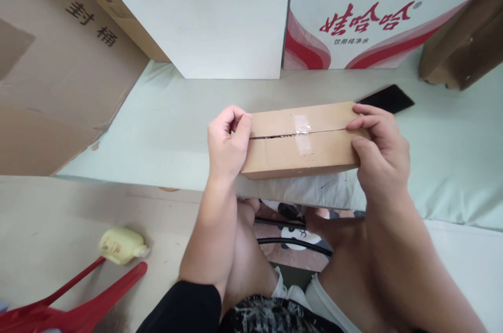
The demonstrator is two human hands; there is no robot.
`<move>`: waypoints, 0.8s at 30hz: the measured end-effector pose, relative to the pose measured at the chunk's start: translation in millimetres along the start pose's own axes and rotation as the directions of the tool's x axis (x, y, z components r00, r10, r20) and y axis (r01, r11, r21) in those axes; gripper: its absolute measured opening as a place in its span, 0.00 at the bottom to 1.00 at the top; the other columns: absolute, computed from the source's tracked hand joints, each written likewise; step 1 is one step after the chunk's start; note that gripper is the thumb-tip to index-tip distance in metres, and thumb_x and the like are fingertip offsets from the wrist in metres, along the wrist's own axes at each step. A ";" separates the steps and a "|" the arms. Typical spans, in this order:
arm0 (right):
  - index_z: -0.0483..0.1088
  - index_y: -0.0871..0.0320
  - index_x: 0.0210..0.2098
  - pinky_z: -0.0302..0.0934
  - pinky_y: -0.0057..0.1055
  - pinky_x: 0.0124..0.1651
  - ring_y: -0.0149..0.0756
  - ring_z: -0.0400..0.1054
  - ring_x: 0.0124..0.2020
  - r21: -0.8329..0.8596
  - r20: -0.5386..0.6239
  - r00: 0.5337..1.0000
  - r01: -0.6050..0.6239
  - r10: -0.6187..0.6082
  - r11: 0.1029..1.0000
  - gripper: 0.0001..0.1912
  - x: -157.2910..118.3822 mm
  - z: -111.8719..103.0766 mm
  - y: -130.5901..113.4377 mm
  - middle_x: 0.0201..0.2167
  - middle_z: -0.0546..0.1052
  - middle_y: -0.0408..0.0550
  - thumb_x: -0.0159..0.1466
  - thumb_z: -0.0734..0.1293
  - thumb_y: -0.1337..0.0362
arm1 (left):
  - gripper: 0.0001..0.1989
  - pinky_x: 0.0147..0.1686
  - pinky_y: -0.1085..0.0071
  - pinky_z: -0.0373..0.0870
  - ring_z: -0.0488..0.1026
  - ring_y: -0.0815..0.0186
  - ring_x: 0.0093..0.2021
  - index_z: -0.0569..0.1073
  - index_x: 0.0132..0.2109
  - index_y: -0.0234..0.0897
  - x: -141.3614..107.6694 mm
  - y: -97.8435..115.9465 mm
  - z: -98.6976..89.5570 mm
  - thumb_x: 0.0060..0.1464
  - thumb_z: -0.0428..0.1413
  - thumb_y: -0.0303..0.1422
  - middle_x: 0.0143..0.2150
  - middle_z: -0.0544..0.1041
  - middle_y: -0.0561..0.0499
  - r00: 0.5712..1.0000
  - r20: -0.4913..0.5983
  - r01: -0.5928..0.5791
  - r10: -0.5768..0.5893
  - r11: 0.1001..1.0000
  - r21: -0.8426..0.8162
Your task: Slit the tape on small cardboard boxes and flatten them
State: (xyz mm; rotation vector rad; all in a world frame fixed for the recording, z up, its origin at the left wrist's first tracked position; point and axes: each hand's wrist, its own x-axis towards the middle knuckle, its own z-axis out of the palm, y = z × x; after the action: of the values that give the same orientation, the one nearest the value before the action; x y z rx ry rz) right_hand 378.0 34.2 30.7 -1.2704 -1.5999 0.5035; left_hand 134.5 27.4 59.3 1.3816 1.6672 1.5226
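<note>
A small brown cardboard box (275,157) lies in front of me at the near edge of the cloth-covered surface. Its two top flaps meet along a central seam, with a short strip of clear tape (302,128) across the middle. My left hand (228,141) grips the box's left end, thumb and curled fingers against it. At the right end, my right hand (383,149) holds the box with its thumb on the near flap and fingers on the far flap. The undersides of both grips are hidden. A black phone-like slab (389,98) lies just behind my right hand.
Behind stand a plain white carton (220,29) and a white carton with red lettering (369,39). A large brown carton (51,76) fills the left, and a brown cardboard piece (463,39) stands at right. A yellow bottle (122,245) and red chair parts (106,296) are lower left.
</note>
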 end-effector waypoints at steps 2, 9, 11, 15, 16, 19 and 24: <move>0.71 0.50 0.37 0.57 0.58 0.69 0.49 0.71 0.59 -0.001 -0.004 1.000 -0.003 0.003 1.000 0.09 -0.1 0.2 -0.2 0.53 0.78 0.49 0.58 0.63 0.68 | 0.12 0.29 0.71 0.59 0.58 0.69 0.27 0.65 0.24 0.39 0.2 0.1 0.0 0.54 0.55 0.29 0.23 0.62 0.54 1.000 0.002 0.004 -0.004 1.000 0.000; 0.71 0.50 0.37 0.56 0.58 0.69 0.49 0.71 0.59 -0.007 -0.004 1.000 -0.002 0.002 1.000 0.09 -0.2 0.5 0.0 0.53 0.78 0.48 0.58 0.63 0.68 | 0.12 0.29 0.70 0.60 0.58 0.68 0.27 0.64 0.24 0.39 -0.1 0.5 -0.4 0.54 0.55 0.28 0.23 0.62 0.54 1.000 -0.002 0.018 -0.018 1.000 0.014; 0.71 0.50 0.37 0.56 0.58 0.69 0.49 0.71 0.59 -0.007 -0.004 1.000 -0.001 0.001 1.000 0.09 -0.3 0.4 0.1 0.53 0.78 0.48 0.58 0.63 0.68 | 0.13 0.29 0.70 0.60 0.59 0.68 0.27 0.64 0.24 0.39 -0.2 0.2 -0.4 0.55 0.55 0.28 0.23 0.62 0.55 1.000 -0.003 0.017 -0.017 1.000 0.015; 0.71 0.51 0.36 0.56 0.58 0.69 0.49 0.71 0.59 0.005 -0.006 1.000 -0.009 0.009 1.000 0.09 -0.2 0.6 -0.9 0.53 0.77 0.49 0.58 0.63 0.69 | 0.13 0.29 0.71 0.60 0.58 0.69 0.27 0.64 0.23 0.39 -0.1 0.0 -0.5 0.55 0.55 0.27 0.23 0.62 0.55 1.000 -0.007 0.015 -0.015 1.000 0.015; 0.71 0.51 0.36 0.56 0.58 0.69 0.50 0.71 0.59 0.007 -0.009 1.000 -0.011 0.011 1.000 0.09 -0.2 0.6 -1.2 0.53 0.77 0.49 0.58 0.63 0.69 | 0.13 0.29 0.71 0.60 0.58 0.69 0.27 0.64 0.23 0.38 0.0 0.0 -0.4 0.55 0.55 0.27 0.23 0.62 0.55 1.000 -0.008 0.015 -0.015 1.000 0.014; 0.71 0.50 0.36 0.56 0.58 0.69 0.50 0.71 0.59 0.010 -0.008 1.000 -0.013 0.013 1.000 0.09 -0.1 0.7 -1.9 0.53 0.77 0.49 0.58 0.63 0.68 | 0.13 0.29 0.71 0.59 0.58 0.69 0.27 0.64 0.23 0.38 -0.1 0.3 -0.3 0.54 0.55 0.26 0.23 0.62 0.55 1.000 -0.005 0.010 -0.010 1.000 0.002; 0.71 0.50 0.37 0.56 0.58 0.69 0.50 0.71 0.59 0.010 -0.001 1.000 -0.017 0.017 1.000 0.08 -0.3 0.3 -2.0 0.53 0.77 0.49 0.58 0.64 0.67 | 0.13 0.29 0.70 0.60 0.59 0.69 0.27 0.64 0.23 0.39 -0.5 0.3 -0.2 0.55 0.55 0.27 0.23 0.62 0.55 1.000 -0.004 0.014 -0.014 1.000 0.005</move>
State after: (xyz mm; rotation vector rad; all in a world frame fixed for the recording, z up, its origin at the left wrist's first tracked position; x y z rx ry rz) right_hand 376.7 33.3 32.0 -1.2773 -1.5849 0.5212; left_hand 134.7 26.8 59.4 1.3671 1.6805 1.5156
